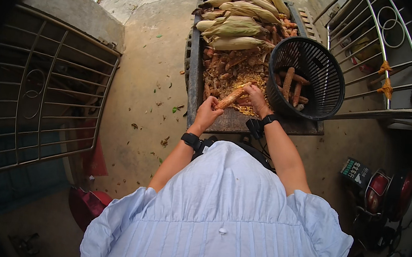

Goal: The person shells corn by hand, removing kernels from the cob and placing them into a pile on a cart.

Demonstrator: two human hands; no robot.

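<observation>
A corn cob (228, 100), mostly stripped of its kernels, slants between my two hands just above the cart. My left hand (207, 113) grips its near end, while the fingers of my right hand (256, 98) are on its far end, where some yellow kernels remain. Beneath it, loose yellow kernels (248, 109) lie heaped on the cart's bed with chaff. Reddish bare cobs (218, 67) are piled to the left and behind. Several ears of corn in dry husks (239, 28) rest across the far part of the pile.
A black slatted plastic basket (324, 80) leans at the right side of the metal cart (259, 126), with several bare cobs (288, 82) inside. Metal gates (46, 93) flank both sides. A red motor vehicle (376, 188) stands right, and a red stool-like object (89, 202) lower left.
</observation>
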